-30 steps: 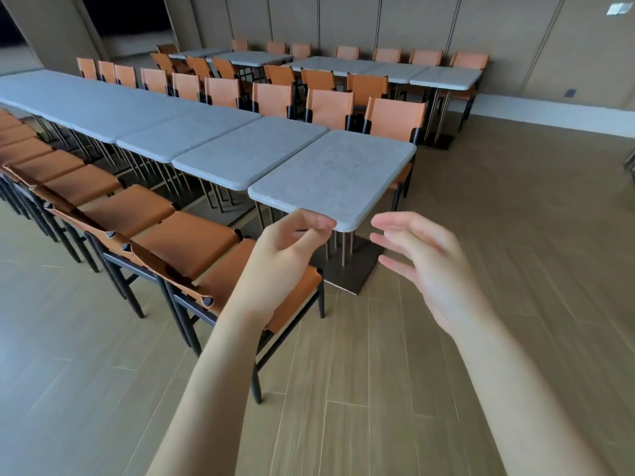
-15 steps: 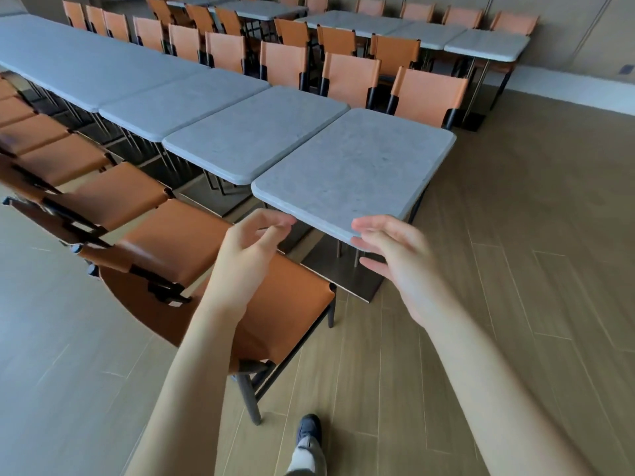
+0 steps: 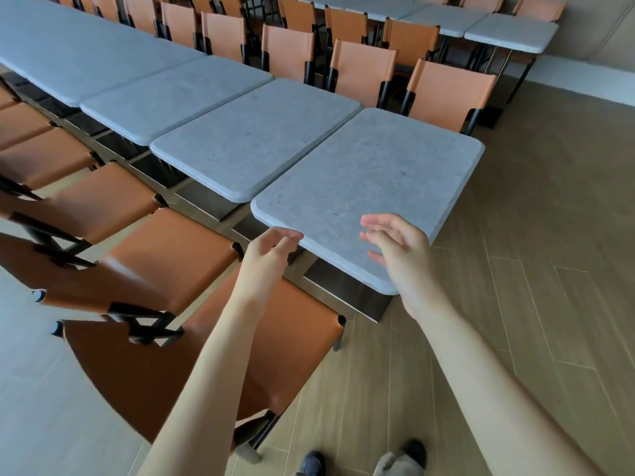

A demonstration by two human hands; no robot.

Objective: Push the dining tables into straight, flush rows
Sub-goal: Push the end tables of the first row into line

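The end table (image 3: 371,180), grey stone top with rounded corners, stands at the right end of a long row. It sits offset toward me, its near edge sticking out past the neighbouring table (image 3: 254,139). My left hand (image 3: 269,257) reaches at the near edge of the end table, fingers loosely bent, holding nothing. My right hand (image 3: 400,249) hovers over the near right corner with relaxed fingers, also holding nothing. Whether either hand touches the top is unclear.
Orange chairs line both sides of the row; the nearest chair (image 3: 240,341) is directly under my left arm. A second row of tables (image 3: 508,36) stands at the back right. Wooden floor (image 3: 532,269) lies open to the right. My shoes (image 3: 311,463) show at the bottom.
I have stepped closer to the end table. Both hands have moved forward, from below the near edge to at and over it.
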